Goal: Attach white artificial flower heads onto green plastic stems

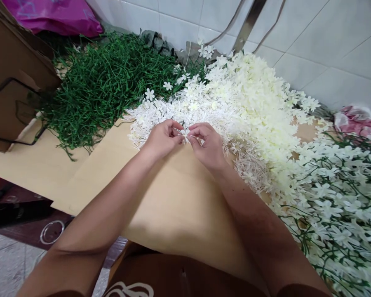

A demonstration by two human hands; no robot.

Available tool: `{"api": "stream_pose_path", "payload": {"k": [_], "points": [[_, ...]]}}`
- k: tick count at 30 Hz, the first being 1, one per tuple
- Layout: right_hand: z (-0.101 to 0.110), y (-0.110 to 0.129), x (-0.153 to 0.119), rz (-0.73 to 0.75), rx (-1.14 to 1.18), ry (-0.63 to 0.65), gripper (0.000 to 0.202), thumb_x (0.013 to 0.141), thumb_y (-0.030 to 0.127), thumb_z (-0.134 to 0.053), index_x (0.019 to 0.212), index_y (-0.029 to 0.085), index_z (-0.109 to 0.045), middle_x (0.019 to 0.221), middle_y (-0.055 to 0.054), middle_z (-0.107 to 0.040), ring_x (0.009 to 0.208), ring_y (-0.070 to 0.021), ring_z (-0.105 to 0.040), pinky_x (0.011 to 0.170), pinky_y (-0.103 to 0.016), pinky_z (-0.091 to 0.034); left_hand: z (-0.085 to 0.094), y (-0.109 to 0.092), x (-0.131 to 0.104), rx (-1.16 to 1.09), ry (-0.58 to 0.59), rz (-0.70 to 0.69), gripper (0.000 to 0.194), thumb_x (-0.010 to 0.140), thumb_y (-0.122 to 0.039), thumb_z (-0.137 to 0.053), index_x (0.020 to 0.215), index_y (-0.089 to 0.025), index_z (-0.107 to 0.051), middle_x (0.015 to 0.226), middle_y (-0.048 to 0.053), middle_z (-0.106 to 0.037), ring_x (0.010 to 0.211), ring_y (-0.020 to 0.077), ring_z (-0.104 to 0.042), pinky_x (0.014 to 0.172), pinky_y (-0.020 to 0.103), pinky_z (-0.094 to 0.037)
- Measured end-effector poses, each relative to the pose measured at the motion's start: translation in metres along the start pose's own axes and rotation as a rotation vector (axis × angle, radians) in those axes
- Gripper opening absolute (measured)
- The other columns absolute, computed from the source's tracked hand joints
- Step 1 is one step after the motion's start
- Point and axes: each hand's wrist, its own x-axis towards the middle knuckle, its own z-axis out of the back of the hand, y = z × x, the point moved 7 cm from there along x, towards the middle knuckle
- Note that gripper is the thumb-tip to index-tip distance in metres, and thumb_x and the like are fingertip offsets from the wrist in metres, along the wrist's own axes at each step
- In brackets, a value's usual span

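Both hands meet over the far part of the brown board (173, 198). Between their fingertips is a small white flower (184, 134). My left hand (167, 136) pinches its left side, thumb below and fingers above. On its right side the thumb and fingers of my right hand (205, 142) are closed. Just beyond the hands lies a heap of thin white pieces (160, 113). A large pile of cream-white petals (256, 99) spreads to the right. Green stems (111, 78) are heaped at the back left.
White flowers on green stems (334, 202) cover the right side. A cardboard box (15, 78) stands at the left with a purple bag (52, 18) behind it. A tiled wall (327, 45) closes off the back. A clear ring (52, 232) lies at the lower left.
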Motion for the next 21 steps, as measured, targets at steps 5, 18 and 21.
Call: {"api": "stream_pose_path", "payload": {"k": [5, 18, 21], "points": [[-0.002, -0.007, -0.002, -0.039, 0.011, -0.005, 0.006, 0.082, 0.019, -0.057, 0.076, 0.02, -0.06, 0.095, -0.006, -0.066, 0.09, -0.0176, -0.063, 0.077, -0.035, -0.056, -0.004, -0.001, -0.001, -0.021, 0.022, -0.005, 0.019, 0.067, -0.006, -0.063, 0.079, -0.017, -0.054, 0.054, -0.007, -0.055, 0.053, 0.0093, -0.055, 0.058, 0.022, -0.042], [-0.009, -0.031, -0.002, -0.299, 0.307, 0.078, 0.016, 0.073, 0.032, -0.07, 0.073, 0.02, -0.059, 0.08, -0.001, -0.066, 0.07, -0.0124, -0.062, 0.067, -0.03, -0.053, -0.01, -0.004, -0.005, 0.026, 0.139, -0.198, 0.019, 0.073, -0.018, -0.064, 0.092, -0.017, -0.06, 0.069, -0.002, -0.062, 0.064, 0.0107, -0.059, 0.064, 0.024, -0.045], [-0.005, -0.037, 0.001, -0.416, 0.476, 0.03, 0.032, 0.062, 0.041, -0.08, 0.07, 0.02, -0.057, 0.069, 0.003, -0.061, 0.057, -0.0091, -0.057, 0.058, -0.027, -0.049, -0.003, -0.009, -0.003, -0.067, 0.105, -0.143, 0.016, 0.074, -0.013, -0.06, 0.089, -0.016, -0.059, 0.071, -0.001, -0.064, 0.065, 0.0106, -0.06, 0.07, 0.026, -0.048]]}}
